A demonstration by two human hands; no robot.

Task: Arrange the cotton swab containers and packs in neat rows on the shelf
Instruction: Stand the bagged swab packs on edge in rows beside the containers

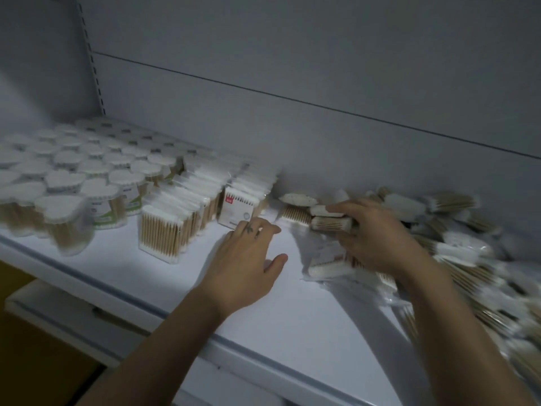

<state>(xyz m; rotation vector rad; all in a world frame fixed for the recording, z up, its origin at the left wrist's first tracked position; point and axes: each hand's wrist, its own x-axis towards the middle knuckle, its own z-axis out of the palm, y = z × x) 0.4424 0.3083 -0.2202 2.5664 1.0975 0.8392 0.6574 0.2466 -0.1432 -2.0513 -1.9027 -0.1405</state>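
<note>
— Cotton swab packs (456,250): location?
— Loose pile, right end of shelf (292,317); rowed containers (64,183) far left.
— Grip state?
— Right grip (377,238) curled round one pack (332,224); left grip (248,253) flat, fingers straight, holding nothing.

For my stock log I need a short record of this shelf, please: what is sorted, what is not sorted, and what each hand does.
shelf: white
sorted, left: heart-lidded containers in rows
sorted, middle: upright packs in rows, white box at their right
unsorted, right: loose pile of packs
left hand: open, fingers straight, beside the white box
right hand: grips a pack at the pile's edge
</note>
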